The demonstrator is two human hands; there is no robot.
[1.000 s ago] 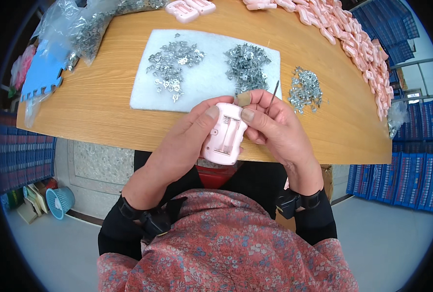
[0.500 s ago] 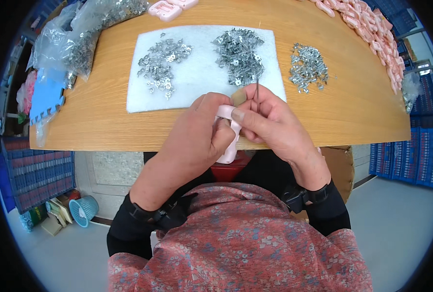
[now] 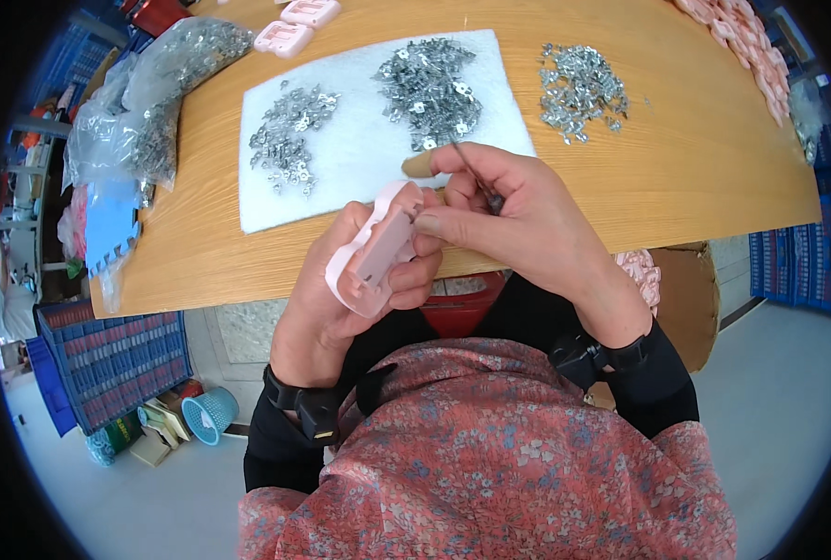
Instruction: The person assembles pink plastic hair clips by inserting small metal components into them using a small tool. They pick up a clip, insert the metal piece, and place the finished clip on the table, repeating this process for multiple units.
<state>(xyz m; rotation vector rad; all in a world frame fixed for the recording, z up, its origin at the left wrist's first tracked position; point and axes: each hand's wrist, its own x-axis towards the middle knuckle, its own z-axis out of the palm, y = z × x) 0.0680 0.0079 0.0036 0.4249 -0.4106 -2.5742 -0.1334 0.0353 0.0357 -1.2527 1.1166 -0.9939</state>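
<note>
Note fingers of left hand [image 3: 327, 303] curled closed around a pink housing [image 3: 383, 250], tilted, in front of the near edge of the white pad [image 3: 350, 154]. Note fingers of right hand [image 3: 546, 224] bent closed about a thin tool [image 3: 495, 202], thumb close against housing. Cannot tell whether any small part sits in that pinch. Judge housing light, stiff, smooth, somewhat slippery; thin walls possibly prone to cracking. Advise holding by outer long sides, keeping recessed face clear. Record loose heap [image 3: 289, 140] and denser heap [image 3: 429, 89] of metal pieces on white pad, third heap [image 3: 579, 93] right of it on bench [image 3: 677, 173], spare housings [image 3: 285, 37] beyond its far edge.
</note>
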